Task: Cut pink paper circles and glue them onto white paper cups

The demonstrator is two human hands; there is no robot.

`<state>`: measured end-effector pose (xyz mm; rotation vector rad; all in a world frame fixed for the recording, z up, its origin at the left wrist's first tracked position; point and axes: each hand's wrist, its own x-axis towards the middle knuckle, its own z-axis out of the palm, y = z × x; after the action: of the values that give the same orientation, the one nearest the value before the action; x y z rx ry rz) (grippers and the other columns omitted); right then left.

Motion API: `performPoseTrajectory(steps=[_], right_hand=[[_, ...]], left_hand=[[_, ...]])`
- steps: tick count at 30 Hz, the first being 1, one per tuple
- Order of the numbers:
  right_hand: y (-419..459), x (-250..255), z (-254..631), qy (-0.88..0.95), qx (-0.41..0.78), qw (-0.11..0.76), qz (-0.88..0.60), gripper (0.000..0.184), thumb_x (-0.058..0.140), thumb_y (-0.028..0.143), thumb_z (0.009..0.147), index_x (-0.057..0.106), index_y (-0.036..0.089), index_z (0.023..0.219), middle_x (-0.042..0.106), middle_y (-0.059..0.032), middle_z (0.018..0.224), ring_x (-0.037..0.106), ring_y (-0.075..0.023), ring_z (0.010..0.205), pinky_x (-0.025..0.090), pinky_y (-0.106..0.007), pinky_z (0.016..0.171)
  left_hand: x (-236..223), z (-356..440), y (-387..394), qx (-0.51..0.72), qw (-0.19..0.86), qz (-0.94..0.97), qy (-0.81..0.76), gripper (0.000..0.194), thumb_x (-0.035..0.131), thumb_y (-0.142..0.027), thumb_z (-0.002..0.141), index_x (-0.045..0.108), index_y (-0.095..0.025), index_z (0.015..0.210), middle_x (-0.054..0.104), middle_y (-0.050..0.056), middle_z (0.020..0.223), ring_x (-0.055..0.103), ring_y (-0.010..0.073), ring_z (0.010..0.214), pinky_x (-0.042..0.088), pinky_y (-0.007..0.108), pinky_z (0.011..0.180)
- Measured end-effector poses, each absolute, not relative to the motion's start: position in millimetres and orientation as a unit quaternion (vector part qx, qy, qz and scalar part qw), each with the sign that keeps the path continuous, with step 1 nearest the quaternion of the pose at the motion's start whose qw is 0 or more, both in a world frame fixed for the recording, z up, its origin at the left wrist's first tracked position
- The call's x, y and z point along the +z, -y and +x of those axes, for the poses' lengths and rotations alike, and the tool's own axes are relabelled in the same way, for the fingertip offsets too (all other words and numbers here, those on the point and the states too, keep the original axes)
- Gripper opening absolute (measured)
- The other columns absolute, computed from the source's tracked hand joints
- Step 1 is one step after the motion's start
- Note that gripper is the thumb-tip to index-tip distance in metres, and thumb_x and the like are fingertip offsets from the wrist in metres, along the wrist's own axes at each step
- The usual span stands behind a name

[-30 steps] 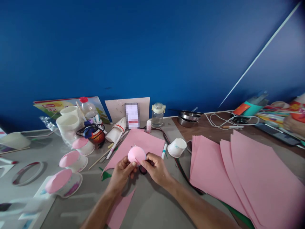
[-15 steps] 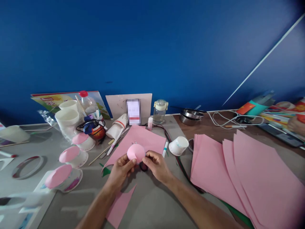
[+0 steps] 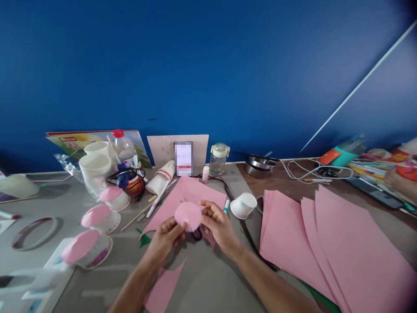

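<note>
A round pink paper disc [image 3: 189,216] is held up in front of me above the table. My left hand [image 3: 167,238] pinches its lower left edge between thumb and fingers. At the disc's right edge, my right hand [image 3: 217,224] has its thumb and fingers closed on the rim. Black scissor handles [image 3: 196,235] show just under the disc, the rest covered. Behind lies a large pink sheet [image 3: 205,189], and a cut pink scrap [image 3: 165,284] rests nearer me on the left. A white paper cup [image 3: 243,206] stands upside down to the right.
Several pink-topped cups [image 3: 81,245] stand at left beside a tape roll [image 3: 35,234]. Stacked pink paper [image 3: 289,230] covers the right side. A phone [image 3: 183,158], a glue stick [image 3: 205,174] and a glass jar [image 3: 219,159] stand at the back. Another person's hand [image 3: 402,180] shows far right.
The disc now faces me more fully, showing rounder. My right hand has shifted slightly, its fingers raised along the disc's right edge. The view has tilted up a little.
</note>
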<state>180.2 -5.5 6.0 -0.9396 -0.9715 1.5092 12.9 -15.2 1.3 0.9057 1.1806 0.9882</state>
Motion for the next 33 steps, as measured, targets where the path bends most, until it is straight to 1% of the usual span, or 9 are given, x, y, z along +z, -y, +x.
performPoseTrajectory(steps=[4, 6, 11, 15, 20, 23, 27, 31, 33], right_hand=[[-3.7, 7.2, 185.9, 0.415, 0.556, 0.559, -0.454, 0.031, 0.062, 0.038, 0.075, 0.061, 0.018, 0.098, 0.061, -0.0010, 0.083, 0.043, -0.0046, 0.045, 0.033, -0.020, 0.044], [-11.3, 3.6, 189.0, 0.428, 0.512, 0.549, -0.504, 0.031, 0.062, 0.038, 0.073, 0.063, 0.017, 0.095, 0.062, -0.0016, 0.081, 0.045, -0.0062, 0.046, 0.036, -0.021, 0.044], [-45.1, -6.3, 193.2, 0.533, 0.330, 0.488, -0.607, 0.033, 0.052, 0.037, 0.079, 0.063, 0.016, 0.102, 0.066, -0.0037, 0.081, 0.056, -0.0126, 0.053, 0.045, -0.024, 0.051], [-88.8, -9.5, 192.6, 0.532, 0.239, 0.474, -0.660, 0.032, 0.053, 0.026, 0.075, 0.063, 0.012, 0.103, 0.064, -0.0151, 0.107, 0.063, -0.0225, 0.084, 0.048, -0.033, 0.078], [-129.5, -17.9, 186.4, 0.523, 0.158, 0.455, -0.703, 0.034, 0.053, 0.031, 0.081, 0.060, 0.007, 0.104, 0.061, -0.0248, 0.111, 0.053, -0.0333, 0.110, 0.040, -0.042, 0.092], [-140.3, -26.9, 184.3, 0.530, 0.131, 0.436, -0.716, 0.031, 0.052, 0.029, 0.082, 0.061, 0.005, 0.100, 0.061, -0.0272, 0.108, 0.052, -0.0358, 0.111, 0.038, -0.045, 0.093], [-148.2, -36.8, 185.8, 0.552, 0.120, 0.415, -0.713, 0.024, 0.056, 0.020, 0.076, 0.063, 0.006, 0.094, 0.063, -0.0248, 0.104, 0.054, -0.0357, 0.107, 0.039, -0.043, 0.091], [-151.4, -37.9, 185.6, 0.577, 0.122, 0.412, -0.694, 0.013, 0.058, 0.019, 0.073, 0.064, 0.011, 0.081, 0.065, -0.0200, 0.097, 0.056, -0.0325, 0.100, 0.039, -0.041, 0.090], [-148.4, -33.1, 183.6, 0.584, 0.122, 0.422, -0.683, 0.013, 0.057, 0.020, 0.075, 0.063, 0.012, 0.082, 0.065, -0.0186, 0.094, 0.058, -0.0307, 0.097, 0.040, -0.039, 0.089]], left_hand=[[-1.3, 9.8, 12.2, 0.480, 0.631, 0.336, -0.509, 0.039, 0.080, -0.048, 0.056, 0.067, -0.014, 0.070, 0.057, -0.002, 0.054, 0.047, 0.0051, 0.046, 0.030, 0.015, 0.042], [-1.5, 8.5, 10.7, 0.500, 0.633, 0.301, -0.509, 0.039, 0.081, -0.047, 0.054, 0.067, -0.014, 0.069, 0.054, -0.003, 0.050, 0.050, 0.0072, 0.047, 0.034, 0.016, 0.042], [0.0, 7.5, 6.5, 0.544, 0.635, 0.266, -0.480, 0.035, 0.083, -0.043, 0.052, 0.064, -0.014, 0.059, 0.051, -0.005, 0.042, 0.046, 0.0056, 0.041, 0.049, 0.021, 0.056], [-1.3, 6.2, 3.4, 0.555, 0.639, 0.259, -0.465, 0.034, 0.084, -0.041, 0.051, 0.065, -0.014, 0.059, 0.050, -0.006, 0.039, 0.044, 0.0045, 0.038, 0.050, 0.022, 0.059], [-4.7, 2.9, 1.7, 0.565, 0.639, 0.250, -0.458, 0.035, 0.083, -0.042, 0.051, 0.069, -0.014, 0.066, 0.051, -0.006, 0.040, 0.044, 0.0046, 0.038, 0.051, 0.024, 0.058], [-5.4, 1.2, 1.9, 0.562, 0.648, 0.246, -0.451, 0.035, 0.082, -0.041, 0.053, 0.069, -0.012, 0.067, 0.053, -0.005, 0.042, 0.046, 0.0053, 0.040, 0.051, 0.024, 0.059], [-6.1, 0.3, 1.5, 0.554, 0.660, 0.233, -0.452, 0.032, 0.082, -0.039, 0.055, 0.069, -0.012, 0.066, 0.054, -0.004, 0.042, 0.048, 0.0057, 0.041, 0.053, 0.025, 0.061], [-7.7, 0.8, -0.1, 0.559, 0.659, 0.214, -0.456, 0.030, 0.083, -0.036, 0.052, 0.068, -0.013, 0.064, 0.067, 0.001, 0.059, 0.047, 0.0052, 0.040, 0.054, 0.028, 0.058], [-8.4, 0.8, -0.7, 0.557, 0.660, 0.213, -0.457, 0.027, 0.083, -0.035, 0.053, 0.068, -0.014, 0.064, 0.069, 0.002, 0.064, 0.048, 0.0060, 0.041, 0.054, 0.029, 0.059]])
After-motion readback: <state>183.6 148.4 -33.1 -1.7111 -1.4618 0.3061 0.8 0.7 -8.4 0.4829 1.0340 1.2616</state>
